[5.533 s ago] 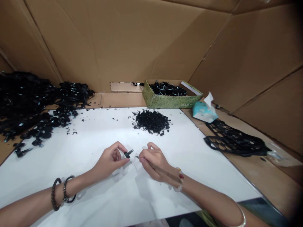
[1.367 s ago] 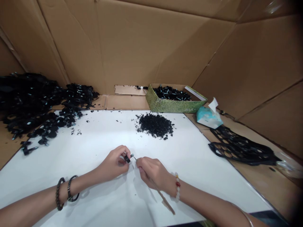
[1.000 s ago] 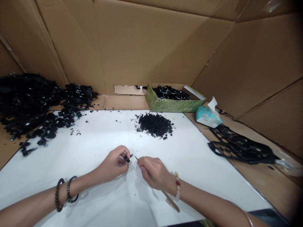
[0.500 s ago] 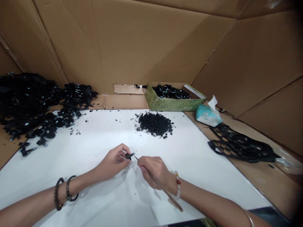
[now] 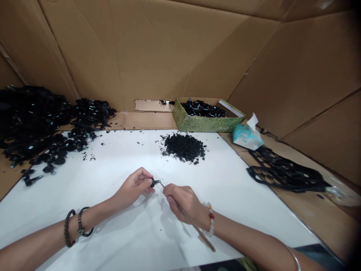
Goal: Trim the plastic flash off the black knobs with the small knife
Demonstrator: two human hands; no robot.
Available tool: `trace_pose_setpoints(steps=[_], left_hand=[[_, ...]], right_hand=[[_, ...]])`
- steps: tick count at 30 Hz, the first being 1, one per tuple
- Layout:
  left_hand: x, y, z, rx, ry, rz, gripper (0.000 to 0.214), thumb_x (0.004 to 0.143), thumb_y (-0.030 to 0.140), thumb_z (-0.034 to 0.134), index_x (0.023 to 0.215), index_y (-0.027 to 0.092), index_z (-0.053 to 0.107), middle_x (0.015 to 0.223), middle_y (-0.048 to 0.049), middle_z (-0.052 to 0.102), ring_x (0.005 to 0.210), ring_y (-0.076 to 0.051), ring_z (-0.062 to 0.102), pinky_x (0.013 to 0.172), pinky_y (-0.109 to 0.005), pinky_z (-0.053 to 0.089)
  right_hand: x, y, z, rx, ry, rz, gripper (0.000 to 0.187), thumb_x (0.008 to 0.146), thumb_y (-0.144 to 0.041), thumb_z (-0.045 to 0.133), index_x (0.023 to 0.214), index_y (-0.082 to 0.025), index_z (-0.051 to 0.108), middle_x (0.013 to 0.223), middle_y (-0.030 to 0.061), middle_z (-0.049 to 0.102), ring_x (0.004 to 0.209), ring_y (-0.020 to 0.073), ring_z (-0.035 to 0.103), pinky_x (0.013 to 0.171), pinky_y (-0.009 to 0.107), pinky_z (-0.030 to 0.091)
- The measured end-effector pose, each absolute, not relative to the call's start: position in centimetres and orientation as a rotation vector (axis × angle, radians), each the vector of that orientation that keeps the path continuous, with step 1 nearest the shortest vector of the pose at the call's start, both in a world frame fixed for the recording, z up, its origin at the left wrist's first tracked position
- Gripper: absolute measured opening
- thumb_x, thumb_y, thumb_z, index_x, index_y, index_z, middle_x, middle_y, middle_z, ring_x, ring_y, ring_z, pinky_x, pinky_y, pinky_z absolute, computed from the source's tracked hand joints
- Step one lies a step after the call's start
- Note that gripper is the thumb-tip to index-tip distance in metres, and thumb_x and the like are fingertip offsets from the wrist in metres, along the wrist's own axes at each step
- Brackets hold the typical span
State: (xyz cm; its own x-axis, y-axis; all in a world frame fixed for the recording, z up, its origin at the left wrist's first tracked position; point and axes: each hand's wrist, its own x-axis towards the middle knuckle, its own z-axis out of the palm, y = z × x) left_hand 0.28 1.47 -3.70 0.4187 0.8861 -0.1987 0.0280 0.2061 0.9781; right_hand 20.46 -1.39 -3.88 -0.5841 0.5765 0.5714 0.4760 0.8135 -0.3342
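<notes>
In the head view, a small black part (image 5: 154, 182) with a metal pin is held by the left hand (image 5: 138, 186), pinched between thumb and fingers above the white tabletop (image 5: 81, 182). Half a second ago the pin was tilted upward, with the thumb seen below the part; now the hand has been turned, the thumb is seen higher, against the near side, and the pin is brought almost level, pointed toward the right hand (image 5: 183, 203).

By that right hand, a thin tool (image 5: 194, 226) is gripped in curled fingers. Its tip is directed at the end of the pin; whether contact is made cannot be told. In the oldest frame the tool was laid along the wrist and one finger was raised; now the handle is extended below the wrist and the fingers are closed more tightly.

Beyond the hands, the pile of small black pieces (image 5: 184, 146) is left looking unchanged, as are the green box (image 5: 208, 124) filled with pinned black parts, the heap of black parts (image 5: 34, 116) at the left, the tissue pack (image 5: 248, 138) and the perforated black sheets (image 5: 293, 175) at the right.
</notes>
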Motion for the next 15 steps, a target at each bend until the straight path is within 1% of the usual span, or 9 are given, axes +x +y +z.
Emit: trace_pose_setpoints(steps=[6,10,12,15], left_hand=[[0.32,1.38,-3.64,1.219,0.956,0.755,0.020,0.083,0.037,0.054,0.087,0.018,0.049,0.080,-0.0005,0.060,0.074,-0.013,0.064,0.068,-0.026,0.046],[0.40,1.28,-3.41,1.214,0.959,0.762,0.017,0.084,0.033,0.055,0.086,0.018,0.048,0.077,0.0013,0.058,0.072,-0.012,0.063,0.068,-0.024,0.045],[0.40,1.25,-3.38,1.216,0.946,0.775,0.018,0.083,0.033,0.056,0.085,0.018,0.048,0.079,0.0012,0.057,0.073,-0.012,0.063,0.068,-0.025,0.046],[0.35,1.27,-3.49,1.221,0.912,0.787,0.019,0.082,0.033,0.059,0.085,0.018,0.049,0.088,-0.0009,0.059,0.078,-0.013,0.063,0.070,-0.026,0.047]], right_hand=[[20.45,-1.35,-3.83,-0.769,-2.310,0.190,0.012,0.086,-0.009,0.034,0.088,-0.020,0.040,0.071,-0.0011,0.054,0.053,0.0088,0.048,0.049,0.019,0.038],[20.42,-1.32,-3.76,-0.780,-2.319,0.182,0.012,0.086,-0.009,0.035,0.088,-0.020,0.039,0.070,-0.0021,0.052,0.051,0.0085,0.043,0.047,0.019,0.036],[20.41,-1.29,-3.80,-0.790,-2.321,0.183,0.012,0.086,-0.009,0.035,0.088,-0.020,0.039,0.068,-0.0024,0.052,0.050,0.0085,0.042,0.046,0.020,0.034],[20.37,-1.25,-3.94,-0.801,-2.314,0.180,0.011,0.087,-0.010,0.034,0.088,-0.020,0.040,0.069,-0.0025,0.052,0.050,0.0083,0.042,0.046,0.020,0.034]])
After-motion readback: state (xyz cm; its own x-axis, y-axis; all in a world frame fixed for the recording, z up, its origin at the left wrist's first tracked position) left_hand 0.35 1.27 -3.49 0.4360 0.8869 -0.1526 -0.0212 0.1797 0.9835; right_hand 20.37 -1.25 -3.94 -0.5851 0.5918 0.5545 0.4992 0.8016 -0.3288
